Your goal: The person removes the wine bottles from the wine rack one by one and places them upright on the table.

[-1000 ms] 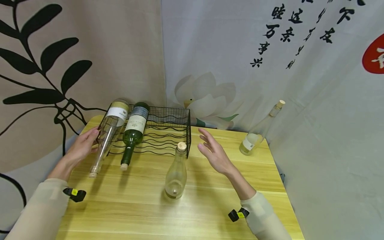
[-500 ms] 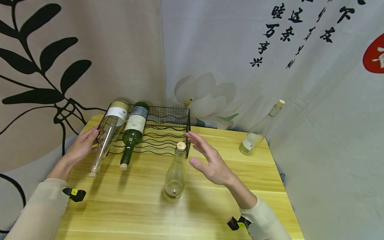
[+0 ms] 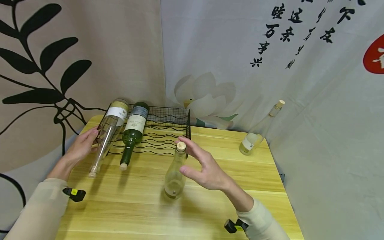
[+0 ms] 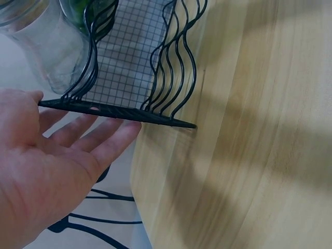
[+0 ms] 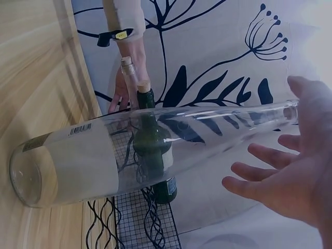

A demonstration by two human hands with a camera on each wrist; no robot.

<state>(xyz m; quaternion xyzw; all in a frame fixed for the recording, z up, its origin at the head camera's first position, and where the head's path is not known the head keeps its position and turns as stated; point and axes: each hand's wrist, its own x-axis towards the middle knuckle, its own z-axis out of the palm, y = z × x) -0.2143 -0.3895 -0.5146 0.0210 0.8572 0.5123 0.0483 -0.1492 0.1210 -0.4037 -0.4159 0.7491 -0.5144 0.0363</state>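
In the head view a black wire wine rack (image 3: 168,117) stands at the back left of the table. My left hand (image 3: 82,145) holds its left side; the left wrist view shows this hand's fingers (image 4: 111,136) along the outside of the rack's end panel (image 4: 119,111). A clear glass bottle (image 3: 111,135) and a green wine bottle (image 3: 132,136) lie in the rack, corked necks toward me. Another clear corked bottle (image 3: 174,180) stands upright in front of the rack. My right hand (image 3: 207,166) is beside its neck, fingers spread; the right wrist view shows a gap between palm and bottle neck.
A further clear corked bottle (image 3: 256,135) with a white label stands near the table's right edge. The wooden table (image 3: 144,216) meets printed cloth curtains (image 3: 210,56) at the back and right.
My right hand has moved left and toward me, to the upright bottle's neck. My left hand, the rack and the bottles have stayed put.
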